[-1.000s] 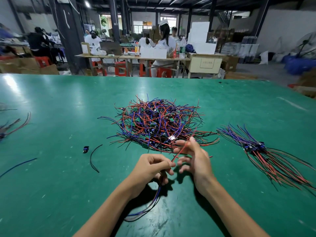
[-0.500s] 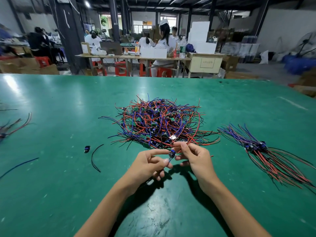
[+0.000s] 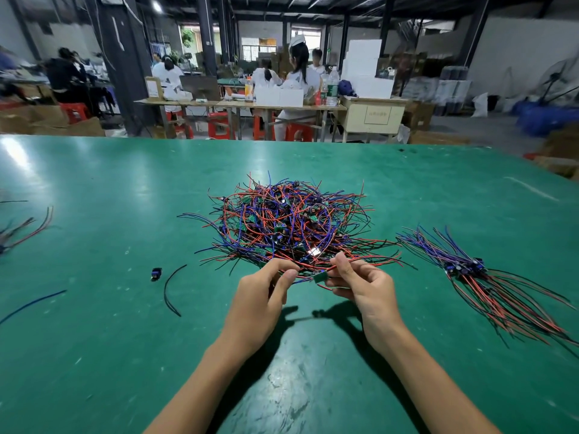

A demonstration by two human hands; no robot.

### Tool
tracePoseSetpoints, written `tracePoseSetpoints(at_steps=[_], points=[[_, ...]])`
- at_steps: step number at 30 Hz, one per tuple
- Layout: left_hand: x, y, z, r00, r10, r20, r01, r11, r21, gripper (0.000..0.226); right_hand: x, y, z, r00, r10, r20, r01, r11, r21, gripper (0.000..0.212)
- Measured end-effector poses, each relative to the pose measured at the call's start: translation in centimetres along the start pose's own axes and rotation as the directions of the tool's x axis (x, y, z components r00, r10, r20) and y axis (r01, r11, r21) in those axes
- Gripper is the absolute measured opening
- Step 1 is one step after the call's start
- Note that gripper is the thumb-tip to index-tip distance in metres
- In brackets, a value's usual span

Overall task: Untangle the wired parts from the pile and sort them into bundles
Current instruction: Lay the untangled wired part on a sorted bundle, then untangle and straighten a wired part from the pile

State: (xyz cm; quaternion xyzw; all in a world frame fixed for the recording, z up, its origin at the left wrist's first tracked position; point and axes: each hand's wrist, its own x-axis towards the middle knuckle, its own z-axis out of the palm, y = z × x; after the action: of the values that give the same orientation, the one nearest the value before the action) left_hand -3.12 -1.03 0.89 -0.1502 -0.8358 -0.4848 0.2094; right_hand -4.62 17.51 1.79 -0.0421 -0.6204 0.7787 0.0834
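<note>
A tangled pile of red, blue and black wired parts (image 3: 291,223) lies in the middle of the green table (image 3: 94,339). Just in front of it, above the table, both hands hold one wired part (image 3: 320,277) with a small green board. My left hand (image 3: 263,296) pinches its wires at the left. My right hand (image 3: 360,286) pinches the board end, and red wires run out past its fingers to the right. A sorted bundle (image 3: 488,283) of wired parts lies on the right, wires fanned out.
A small blue loose part (image 3: 156,273) and a curved black wire (image 3: 170,289) lie left of my hands. More wires (image 3: 28,227) sit at the table's left edge, with a blue wire (image 3: 31,305) below them. People work at benches far behind the table.
Both hands have risen toward the pile's near edge and moved apart, stretching the part between them. The wire loop that hung below the left hand is now out of sight.
</note>
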Motion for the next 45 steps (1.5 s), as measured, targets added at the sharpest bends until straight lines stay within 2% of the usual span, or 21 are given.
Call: tracePoseSetpoints(at_steps=[6, 13, 18, 21, 23, 25, 27, 28, 30, 31, 33, 36, 39, 40, 41, 42, 43, 44, 45], points=[[0.0, 0.2, 0.0, 0.999, 0.021, -0.046, -0.017, 0.997, 0.071, 0.017, -0.1, 0.0, 0.1, 1.0, 0.012, -0.007, -0.012, 1.0, -0.018, 0.062], [0.0, 0.4, -0.1, 0.999, 0.023, -0.036, -0.02, 0.997, 0.074, 0.01, -0.1, 0.1, -0.1, 0.996, 0.084, 0.015, -0.084, 0.996, 0.007, 0.037], [0.3, 0.1, -0.3, 0.993, -0.001, -0.116, 0.011, 0.996, 0.088, 0.012, 0.6, -1.9, -0.9, 0.999, 0.04, 0.025, -0.044, 0.97, 0.237, 0.027], [0.7, -0.2, -1.0, 0.97, 0.015, -0.245, 0.037, 0.978, 0.207, 0.014, 2.4, -4.8, -2.9, 0.995, -0.048, -0.09, 0.077, 0.928, 0.363, 0.023], [1.1, -0.9, -1.9, 0.921, -0.006, -0.389, 0.17, 0.905, 0.389, 0.022, 3.9, -7.1, -4.8, 0.971, -0.083, -0.224, 0.173, 0.891, 0.42, 0.022], [1.3, -2.0, -3.3, 0.852, -0.11, -0.511, 0.394, 0.779, 0.489, 0.034, 5.1, -8.9, -7.3, 0.918, -0.054, -0.392, 0.232, 0.875, 0.424, 0.023], [1.1, -3.2, -4.7, 0.784, -0.284, -0.552, 0.577, 0.66, 0.481, 0.044, 5.5, -9.2, -9.9, 0.871, 0.06, -0.488, 0.169, 0.896, 0.411, 0.023], [0.9, -3.7, -5.2, 0.757, -0.364, -0.543, 0.635, 0.607, 0.478, 0.046, 5.4, -8.9, -10.9, 0.867, 0.136, -0.48, 0.09, 0.904, 0.419, 0.023], [0.6, -4.5, -5.7, 0.734, -0.448, -0.51, 0.677, 0.538, 0.502, 0.042, 5.0, -8.1, -12.3, 0.873, 0.262, -0.412, -0.049, 0.887, 0.46, 0.02], [0.6, -4.7, -5.8, 0.737, -0.454, -0.501, 0.675, 0.529, 0.515, 0.037, 4.8, -7.8, -12.7, 0.871, 0.295, -0.393, -0.082, 0.875, 0.476, 0.025], [0.7, -4.9, -5.8, 0.749, -0.434, -0.5, 0.661, 0.53, 0.531, 0.03, 4.5, -8.5, -12.8, 0.87, 0.303, -0.388, -0.07, 0.857, 0.511, 0.03], [0.9, -5.1, -5.9, 0.749, -0.4, -0.528, 0.66, 0.525, 0.538, 0.026, 4.2, -9.8, -12.3, 0.873, 0.306, -0.379, -0.017, 0.797, 0.604, 0.017], [0.9, -5.4, -6.0, 0.73, -0.396, -0.557, 0.679, 0.513, 0.525, 0.028, 3.6, -10.5, -10.4, 0.886, 0.33, -0.326, -0.004, 0.707, 0.707, 0.018], [0.9, -5.4, -6.1, 0.721, -0.399, -0.567, 0.689, 0.507, 0.519, 0.029, 3.3, -10.4, -9.3, 0.902, 0.309, -0.302, -0.022, 0.731, 0.682, 0.016], [0.9, -5.6, -6.2, 0.71, -0.404, -0.577, 0.7, 0.498, 0.512, 0.03, 3.0, -9.9, -8.2, 0.92, 0.267, -0.287, -0.047, 0.801, 0.597, 0.012], [0.9, -5.7, -6.4, 0.701, -0.408, -0.585, 0.709, 0.489, 0.508, 0.031, 2.7, -9.1, -7.0, 0.939, 0.201, -0.278, -0.064, 0.9, 0.432, 0.011], [0.8, -5.7, -6.6, 0.696, -0.408, -0.59, 0.713, 0.486, 0.505, 0.031, 2.4, -8.0, -5.9, 0.959, 0.106, -0.264, -0.054, 0.979, 0.196, 0.013], [0.8, -5.7, -6.6, 0.697, -0.401, -0.594, 0.711, 0.49, 0.504, 0.032, 2.4, -6.7, -4.8, 0.976, -0.005, -0.218, -0.008, 0.998, -0.06, 0.014], [0.8, -5.4, -6.5, 0.705, -0.382, -0.598, 0.701, 0.505, 0.503, 0.032, 2.4, -5.4, -3.6, 0.986, -0.093, -0.14, 0.05, 0.959, -0.28, 0.014]])
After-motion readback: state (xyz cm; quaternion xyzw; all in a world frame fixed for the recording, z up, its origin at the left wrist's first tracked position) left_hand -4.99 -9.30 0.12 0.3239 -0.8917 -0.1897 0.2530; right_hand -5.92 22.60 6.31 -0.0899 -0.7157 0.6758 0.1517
